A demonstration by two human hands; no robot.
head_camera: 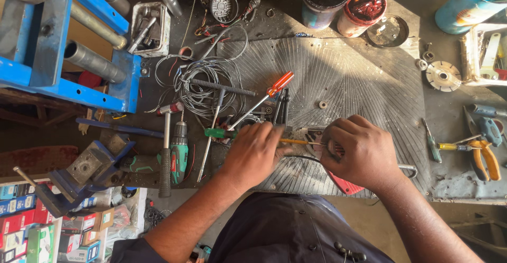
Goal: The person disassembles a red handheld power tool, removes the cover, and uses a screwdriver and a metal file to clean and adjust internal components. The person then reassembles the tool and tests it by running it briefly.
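1. Two bare hands meet on the grey ribbed metal plate [359, 83].
2. Left hand [253, 155], knuckles up, closes around a thin yellow-shafted tool [298, 142].
3. Right hand [359, 155] curls over a red flat part [343, 185], fingers bent.

Red-bodied item [343, 185] at the near edge of the surface [359, 78]: mostly covered by the right hand [355, 155], kind not determinable. Thin yellow-shafted tool [300, 142]: both ends concealed under the left hand [254, 153] and right hand; the fingers' grip on it cannot be made out. Blue cylinder [467, 4], far right corner: cut off by the frame edge; small parts in the grey tray [149, 28] too small to identify.
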